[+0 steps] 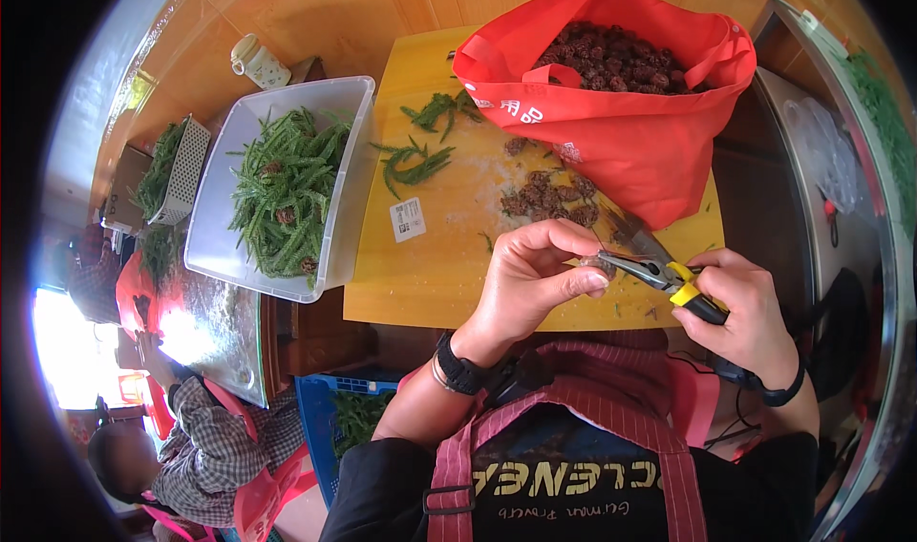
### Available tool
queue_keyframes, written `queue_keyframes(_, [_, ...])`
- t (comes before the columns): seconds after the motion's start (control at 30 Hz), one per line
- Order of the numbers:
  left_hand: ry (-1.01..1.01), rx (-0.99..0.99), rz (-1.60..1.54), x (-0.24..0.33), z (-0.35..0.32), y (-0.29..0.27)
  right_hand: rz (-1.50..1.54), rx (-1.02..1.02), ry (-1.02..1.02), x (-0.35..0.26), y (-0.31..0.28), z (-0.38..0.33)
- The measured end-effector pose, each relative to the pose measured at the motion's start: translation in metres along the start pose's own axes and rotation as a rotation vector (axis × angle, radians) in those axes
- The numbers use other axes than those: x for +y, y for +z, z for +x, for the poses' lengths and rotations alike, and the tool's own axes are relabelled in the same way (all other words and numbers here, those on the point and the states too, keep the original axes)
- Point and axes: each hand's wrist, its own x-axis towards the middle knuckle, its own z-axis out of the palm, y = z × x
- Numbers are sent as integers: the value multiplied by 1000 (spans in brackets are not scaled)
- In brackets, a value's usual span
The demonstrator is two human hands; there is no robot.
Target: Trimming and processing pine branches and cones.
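Note:
My left hand (535,275) pinches a small brown pine cone (599,266) between thumb and fingertips, above the near part of the yellow table. My right hand (750,318) is closed around the handles of needle-nose pliers (686,289) with yellow and black grips. The tips of the pliers meet the pine cone at my left fingertips. A thin wire seems to stand up there, too fine to make out well. Just beyond my hands lies a loose pile of pine cones (544,198).
A red bag (630,150) full of pine cones stands at the back right. At left is a clear plastic bin (205,222) of green artificial sprigs. Loose sprigs (415,165) and a white label (408,219) lie on the yellow table (382,279). A person (215,446) sits at lower left.

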Motion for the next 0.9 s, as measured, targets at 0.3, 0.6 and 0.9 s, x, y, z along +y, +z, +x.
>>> queue_keyframes(0.3, [7,13,18,0,-1,1,-6,17,15,0,1,-1])
queue_keyframes(0.6, [112,102,333,6,0,14,-91,107,-12,3,8,-2])
queue_keyframes(0.9, [-314,-10,-19,22,10,9,-158,154,-27,4,9,-2])
